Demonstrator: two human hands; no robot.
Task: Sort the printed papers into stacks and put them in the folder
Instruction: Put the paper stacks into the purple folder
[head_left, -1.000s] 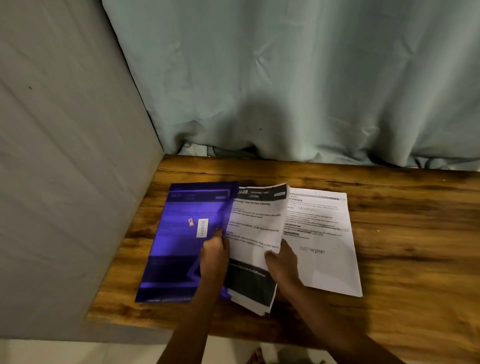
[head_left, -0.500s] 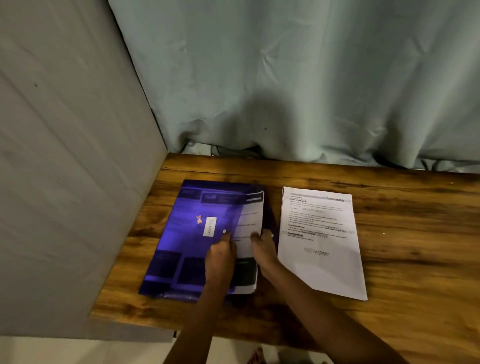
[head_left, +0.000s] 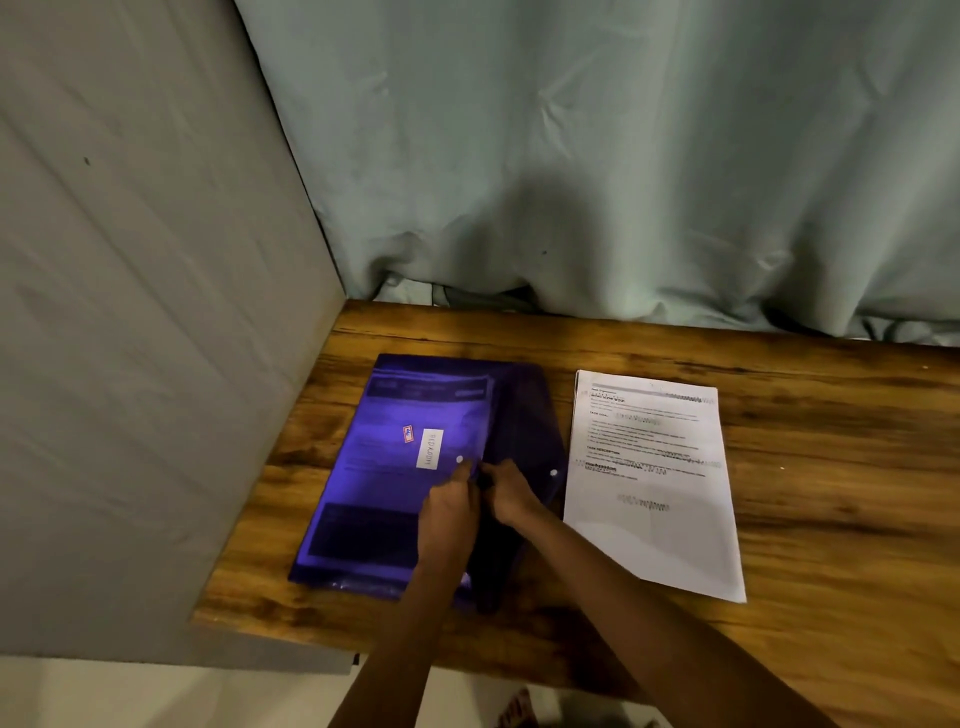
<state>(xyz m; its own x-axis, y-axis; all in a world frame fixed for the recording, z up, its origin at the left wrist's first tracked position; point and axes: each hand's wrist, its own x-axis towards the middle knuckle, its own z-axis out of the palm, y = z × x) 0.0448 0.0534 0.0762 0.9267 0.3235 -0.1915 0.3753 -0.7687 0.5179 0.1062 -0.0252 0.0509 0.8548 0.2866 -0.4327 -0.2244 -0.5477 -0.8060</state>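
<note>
the purple folder (head_left: 332, 574) lay on the table (head_left: 831, 519), its flap (head_left: 524, 415) open to the right and one stack of printed papers (head_left: 395, 467) showing through the cover. the left grip (head_left: 449, 512) pinched the cover's edge by the snap (head_left: 459, 459). the right grip (head_left: 511, 493) was curled there too, but i couldn't tell what it held. the second stack (head_left: 649, 483) sat just beside the flap. two risks stood out: snapping the folder shut with that stack left out, or the sheets inside catching at the opening and creasing.
</note>
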